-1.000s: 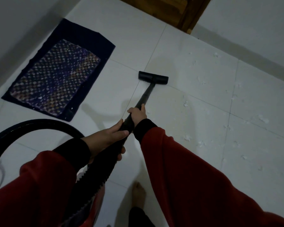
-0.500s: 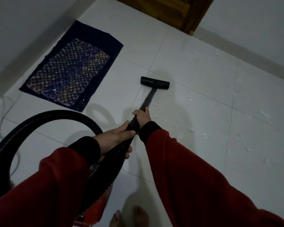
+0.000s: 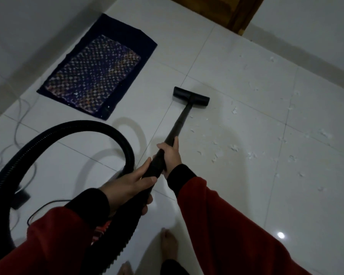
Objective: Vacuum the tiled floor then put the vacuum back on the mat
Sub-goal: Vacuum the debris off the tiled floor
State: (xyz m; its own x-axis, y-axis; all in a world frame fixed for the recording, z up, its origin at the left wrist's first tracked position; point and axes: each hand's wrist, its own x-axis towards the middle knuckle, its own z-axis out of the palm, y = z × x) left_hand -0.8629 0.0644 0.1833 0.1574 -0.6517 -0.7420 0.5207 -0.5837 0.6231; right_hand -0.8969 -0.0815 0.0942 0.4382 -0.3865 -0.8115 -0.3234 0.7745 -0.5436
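White cables [image 3: 18,120] trail across the pale tiled floor [image 3: 236,72] at the far left, near a small dark plug-like block [image 3: 20,198] whose nature is hard to tell. Just right of them a black ribbed hose [image 3: 54,133] arcs up and over, curving down to the wand. Beyond the hose, by the left wall, lies the mat [image 3: 96,70], dark blue at the border with a chequered middle, flat on the tiles and apart from the vacuum. The left hand [image 3: 127,188], in a red sleeve with a black cuff, is wrapped around the thick lower end of the wand [image 3: 177,128], where it meets the hose. The right hand [image 3: 171,153] is closed around the wand farther up the tube. The wand slopes away to the black floor head [image 3: 191,96], which rests flat on the tiles near a grout line. Right of the head, white scraps [image 3: 234,147] are scattered over the tiles. Bare feet [image 3: 168,245] show at the bottom edge.
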